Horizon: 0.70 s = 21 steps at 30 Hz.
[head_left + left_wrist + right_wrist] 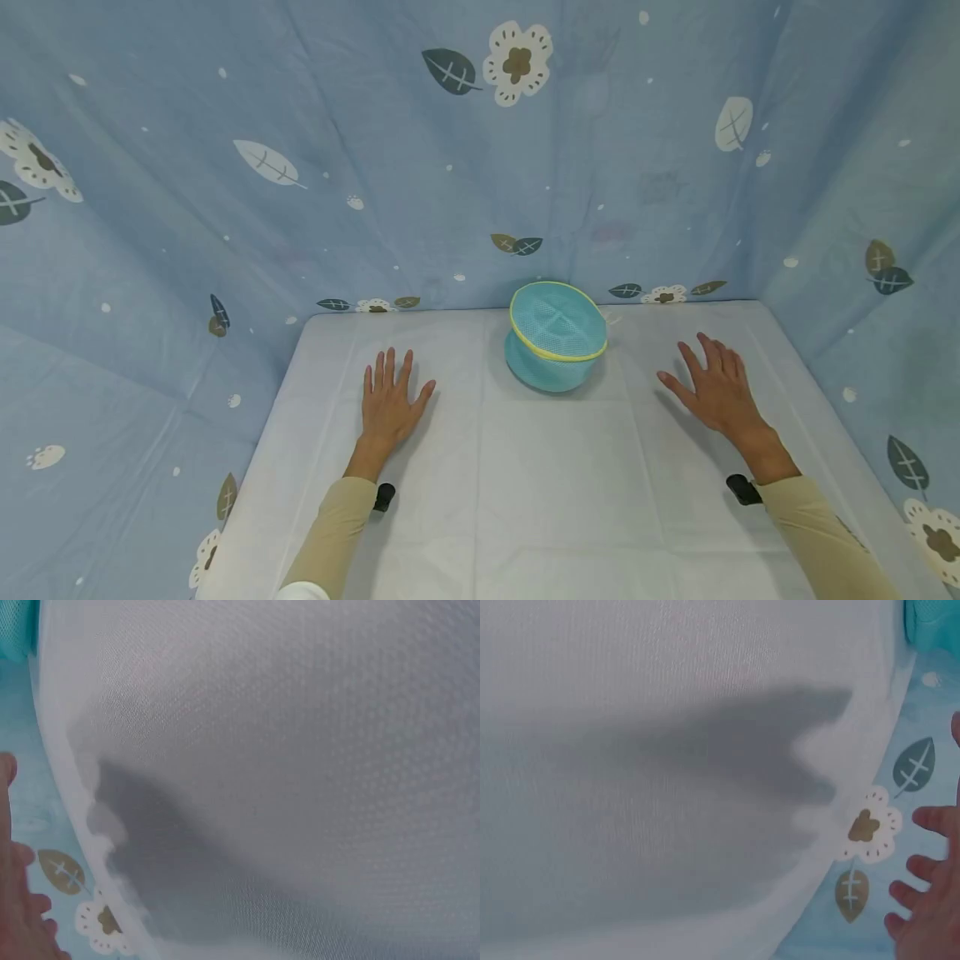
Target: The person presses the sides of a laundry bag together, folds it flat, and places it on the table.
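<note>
The left grip [392, 404] is released, fingers spread over the white worktop [555, 483]; a black device [384, 497] behind it, by the sleeve, shows only in the head view. To its right and farther forward, between the two grips, sits a turquoise mesh container [555, 333]. The head view alone reveals its yellow rim [567, 359]; each wrist view catches just a turquoise corner. Beyond it, the right grip [718, 393] is likewise released, fingers parted.
</note>
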{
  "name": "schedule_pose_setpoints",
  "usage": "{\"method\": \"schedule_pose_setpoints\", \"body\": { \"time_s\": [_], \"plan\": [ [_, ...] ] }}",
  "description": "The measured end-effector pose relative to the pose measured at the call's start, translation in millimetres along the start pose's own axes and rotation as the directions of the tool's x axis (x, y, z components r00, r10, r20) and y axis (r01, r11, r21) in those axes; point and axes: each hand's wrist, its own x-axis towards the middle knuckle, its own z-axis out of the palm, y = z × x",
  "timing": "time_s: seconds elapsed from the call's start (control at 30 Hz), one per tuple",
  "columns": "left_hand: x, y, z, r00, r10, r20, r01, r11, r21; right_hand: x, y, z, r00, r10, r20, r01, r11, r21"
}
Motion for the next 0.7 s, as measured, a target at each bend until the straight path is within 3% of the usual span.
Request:
{"method": "schedule_pose_setpoints", "body": {
  "time_s": [0.13,0.33,0.5,0.7],
  "plan": [
    [0.9,1.6,-2.9,0.998,0.013,-0.060,-0.014,1.000,-0.026,2,-2,3.2,0.991,-0.072,-0.113,0.075,0.997,0.023],
    [2.9,4.0,-1.9,0.981,0.038,-0.193,-0.049,0.997,-0.051,7,-7,5.4,0.948,-0.146,-0.283,0.162,0.986,0.032],
    [5.9,8.5,-0.5,0.957,0.068,-0.283,-0.090,0.994,-0.066,11,-10,3.1,0.938,-0.139,-0.318,0.161,0.986,0.044],
    [10.2,16.5,-0.9,0.937,0.093,-0.337,-0.119,0.991,-0.057,15,-14,1.0,0.938,-0.121,-0.324,0.150,0.986,0.068]
  ]
}}
